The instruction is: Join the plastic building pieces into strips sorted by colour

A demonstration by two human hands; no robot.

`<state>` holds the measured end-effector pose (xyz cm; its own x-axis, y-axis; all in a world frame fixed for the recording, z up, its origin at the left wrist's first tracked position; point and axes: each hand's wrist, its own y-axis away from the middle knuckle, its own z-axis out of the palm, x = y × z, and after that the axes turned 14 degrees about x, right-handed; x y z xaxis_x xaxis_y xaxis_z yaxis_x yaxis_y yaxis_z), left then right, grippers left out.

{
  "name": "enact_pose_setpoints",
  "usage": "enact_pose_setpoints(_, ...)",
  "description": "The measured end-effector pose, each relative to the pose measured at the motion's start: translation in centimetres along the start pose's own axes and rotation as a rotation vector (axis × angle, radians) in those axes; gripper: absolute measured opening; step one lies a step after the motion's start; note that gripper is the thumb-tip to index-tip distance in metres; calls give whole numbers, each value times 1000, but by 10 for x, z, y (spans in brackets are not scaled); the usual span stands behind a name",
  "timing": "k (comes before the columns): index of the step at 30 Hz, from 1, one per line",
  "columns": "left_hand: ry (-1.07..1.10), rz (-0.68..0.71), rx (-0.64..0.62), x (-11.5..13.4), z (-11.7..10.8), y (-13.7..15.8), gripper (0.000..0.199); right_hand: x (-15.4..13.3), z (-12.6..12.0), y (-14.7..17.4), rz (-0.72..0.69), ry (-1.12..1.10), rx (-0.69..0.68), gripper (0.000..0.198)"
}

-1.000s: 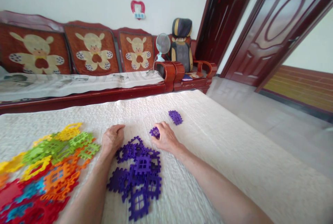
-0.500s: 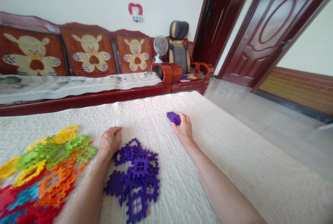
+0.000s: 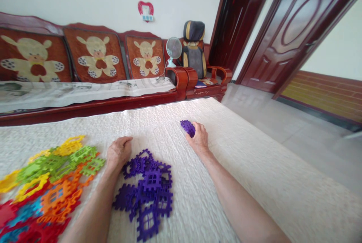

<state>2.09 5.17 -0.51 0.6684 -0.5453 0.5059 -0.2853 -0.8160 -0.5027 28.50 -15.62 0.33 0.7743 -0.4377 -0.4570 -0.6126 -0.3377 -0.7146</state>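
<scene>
Toward the far right corner of the desk (image 3: 254, 167), the right hand (image 3: 200, 138) grips a purple piece (image 3: 187, 126) between thumb and fingers. The left hand (image 3: 118, 152), fingers mostly hidden, open or closed I cannot tell, rests between the purple pile (image 3: 152, 181) and multicoloured pieces (image 3: 69, 188).

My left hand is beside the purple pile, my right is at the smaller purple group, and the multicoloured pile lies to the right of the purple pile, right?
Not quite: the head view shows the multicoloured pile to the left of the purple pile. The rest is right.
</scene>
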Motion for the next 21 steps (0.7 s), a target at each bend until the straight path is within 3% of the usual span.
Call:
enact_pose_setpoints(5, -19, 20, 0, 5, -2, 1, 37, -20, -4, 5, -132, -234, 20, 40)
enact_pose_setpoints(12, -12, -1, -1, 7, -1, 2, 36, -70, 0, 38, -317, -628, -416, 22)
enact_pose_setpoints(16, -10, -4, 2, 8, -1, 3, 35, -80, -3, 42, -408, -642, -564, 18)
enact_pose_setpoints(21, -17, -3, 8, 10, -1, 3, 34, -81, -9, 36, -483, -588, -646, 13)
